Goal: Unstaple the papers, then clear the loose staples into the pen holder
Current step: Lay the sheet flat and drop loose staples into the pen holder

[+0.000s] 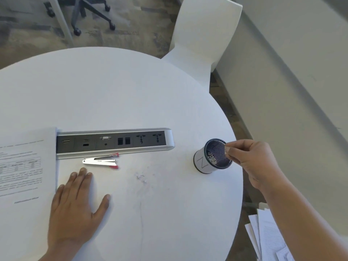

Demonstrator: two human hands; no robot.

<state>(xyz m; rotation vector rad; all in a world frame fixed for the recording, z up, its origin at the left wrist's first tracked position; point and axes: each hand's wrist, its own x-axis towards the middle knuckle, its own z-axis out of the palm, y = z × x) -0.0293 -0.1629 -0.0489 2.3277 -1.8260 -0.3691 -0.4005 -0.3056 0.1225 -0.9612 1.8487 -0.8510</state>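
Observation:
A dark mesh pen holder [211,157] wrapped in white paper stands near the table's right edge, with small pale bits lying inside it. My right hand [250,159] hovers at its rim, fingertips pinched together over the opening; whether a staple sits between them is too small to tell. My left hand [75,208] lies flat and open on the table. A silver staple remover with red tips [102,161] rests in front of the socket strip. A printed sheet [26,162] lies at the left. A few tiny loose staples [140,177] are scattered mid-table.
A grey socket strip [113,143] is set into the round white table [113,91]. A white chair [203,34] stands behind the table. More papers [269,238] lie below the table's right edge. An office chair base [88,14] is on the floor far back.

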